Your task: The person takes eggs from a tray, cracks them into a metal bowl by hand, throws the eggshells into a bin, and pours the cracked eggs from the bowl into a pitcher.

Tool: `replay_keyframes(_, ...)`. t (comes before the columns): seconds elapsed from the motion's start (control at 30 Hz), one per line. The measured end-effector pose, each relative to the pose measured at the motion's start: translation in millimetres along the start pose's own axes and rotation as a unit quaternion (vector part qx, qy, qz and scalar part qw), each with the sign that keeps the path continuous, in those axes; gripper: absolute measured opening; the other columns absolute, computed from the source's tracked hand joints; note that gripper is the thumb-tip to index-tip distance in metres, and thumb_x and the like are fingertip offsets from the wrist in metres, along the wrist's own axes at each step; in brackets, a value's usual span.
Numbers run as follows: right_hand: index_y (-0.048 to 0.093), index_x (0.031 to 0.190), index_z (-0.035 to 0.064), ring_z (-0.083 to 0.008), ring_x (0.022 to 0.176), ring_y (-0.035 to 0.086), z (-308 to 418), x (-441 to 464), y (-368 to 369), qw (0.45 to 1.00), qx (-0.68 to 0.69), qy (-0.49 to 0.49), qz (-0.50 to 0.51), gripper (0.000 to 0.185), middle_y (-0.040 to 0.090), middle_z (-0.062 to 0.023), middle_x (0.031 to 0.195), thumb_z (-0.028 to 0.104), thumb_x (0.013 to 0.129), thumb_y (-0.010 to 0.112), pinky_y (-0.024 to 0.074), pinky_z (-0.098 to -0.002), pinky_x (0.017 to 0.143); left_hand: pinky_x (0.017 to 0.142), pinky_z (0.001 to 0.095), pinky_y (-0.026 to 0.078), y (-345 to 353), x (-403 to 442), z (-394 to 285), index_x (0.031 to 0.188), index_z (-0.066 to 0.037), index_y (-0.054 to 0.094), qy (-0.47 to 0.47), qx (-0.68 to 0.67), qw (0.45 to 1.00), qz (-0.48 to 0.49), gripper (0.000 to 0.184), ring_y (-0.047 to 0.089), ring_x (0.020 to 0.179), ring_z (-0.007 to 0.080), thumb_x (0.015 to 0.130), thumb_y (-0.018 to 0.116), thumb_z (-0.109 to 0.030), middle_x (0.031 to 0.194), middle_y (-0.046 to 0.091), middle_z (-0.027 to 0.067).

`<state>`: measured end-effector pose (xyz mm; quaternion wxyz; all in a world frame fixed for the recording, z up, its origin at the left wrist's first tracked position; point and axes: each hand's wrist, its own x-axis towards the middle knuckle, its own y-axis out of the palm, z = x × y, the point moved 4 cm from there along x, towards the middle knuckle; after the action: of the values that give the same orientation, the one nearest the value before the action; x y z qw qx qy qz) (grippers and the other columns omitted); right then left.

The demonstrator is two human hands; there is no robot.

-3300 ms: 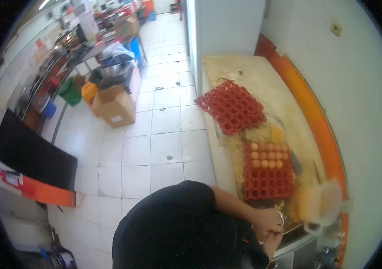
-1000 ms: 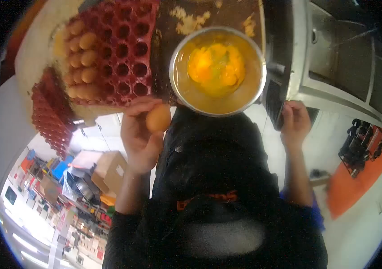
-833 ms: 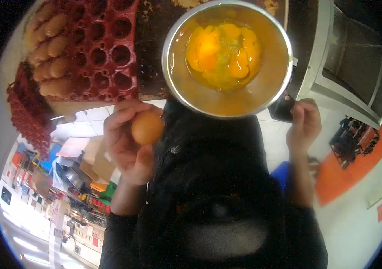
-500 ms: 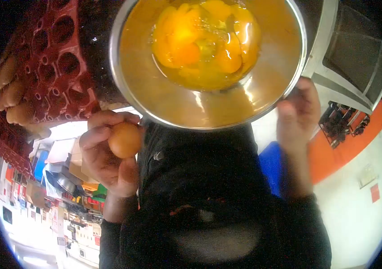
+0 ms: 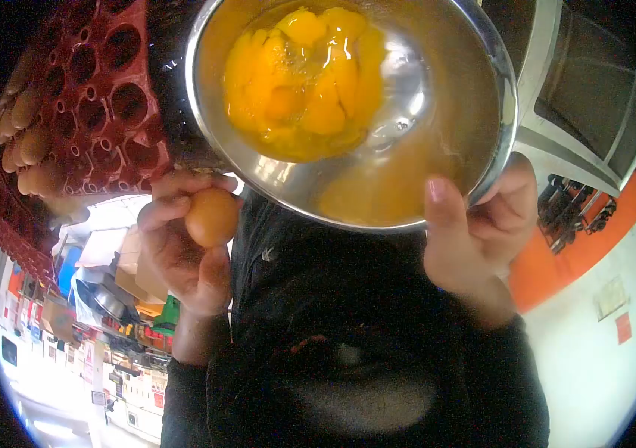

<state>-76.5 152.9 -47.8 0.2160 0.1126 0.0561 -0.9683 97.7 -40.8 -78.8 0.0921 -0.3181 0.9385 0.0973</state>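
A steel mixing bowl [image 5: 452, 142] fills the top middle of the view, tilted so that its cracked eggs [image 5: 310, 89], yolks and whites, pool toward the left side. My right hand [image 5: 482, 231] grips the bowl's near right rim, with its thumb over the edge and its fingers around the outside. Below and left of the bowl, my left hand [image 5: 176, 246] holds a brown egg [image 5: 212, 217] between thumb and fingers. The egg's visible shell looks whole. A gap separates this egg from the bowl's rim.
At the upper left stands a dark red egg tray [image 5: 101, 104] with vacant cups, and several eggs [image 5: 27, 145] sit at its far left. On the right are a grey-framed panel [image 5: 587, 97] and an orange surface [image 5: 572, 269]. Shelves of goods appear lower left.
The bowl has tilted and its cracked eggs have slid left, baring the right part of the bottom. My right hand has shifted its grip, thumb now over the rim. My left hand barely moved.
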Motion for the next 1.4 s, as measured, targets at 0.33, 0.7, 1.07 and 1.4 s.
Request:
replay_keyframes(0.33,0.047,0.091,0.0046,-0.0055,0.069,0.052,-22.2,7.8,-14.8,0.999,0.001,0.037,-0.035,0.022,0.059,-0.0017,0.085,-0.002,0.088,0.068,0.0426,-0.0186,0.062,0.083,0.0389,0.056,-1.5,-2.9,2.0,0.122,-0.009,0.041,0.014,-0.013,1.0,-0.004,0.05,0.059,0.104,0.0318,0.087,0.07,-0.029,0.118,0.047,0.0211)
replay_keyframes(0.7,0.067,0.097,-0.0001,-0.0173,0.081,0.065,32.0,43.3,-6.7,0.861,-0.426,-0.274,0.033,0.018,0.067,-0.0107,0.089,-0.004,0.08,0.073,0.052,-0.0263,0.068,0.081,0.0383,0.056,-9.7,-4.9,1.4,0.121,-0.008,0.041,0.028,0.016,0.999,-0.01,0.05,0.059,0.102,0.033,0.087,0.07,-0.03,0.117,0.048,0.0222)
replay_keyframes(1.07,0.066,0.097,0.0005,-0.0341,0.091,0.062,16.8,78.9,71.5,0.743,-0.605,-0.187,0.214,0.026,0.062,-0.016,0.095,0.009,0.072,0.072,0.051,-0.0411,0.081,0.078,0.0384,0.054,-12.9,-6.4,-3.9,0.119,-0.008,0.043,0.045,-0.011,0.999,-0.02,0.046,0.059,0.101,0.0337,0.087,0.069,-0.029,0.115,0.049,0.0213)
replay_keyframes(1.4,0.068,0.093,0.0079,-0.0325,0.079,0.065,-1.9,88.3,59.5,0.745,-0.582,-0.221,0.241,0.019,0.065,-0.0132,0.085,0.01,0.075,0.07,0.0535,-0.0412,0.072,0.079,0.0379,0.054,-22.4,-5.3,-3.1,0.119,-0.005,0.043,0.067,-0.032,0.997,-0.003,0.044,0.059,0.103,0.0332,0.088,0.067,-0.025,0.116,0.049,0.0221)
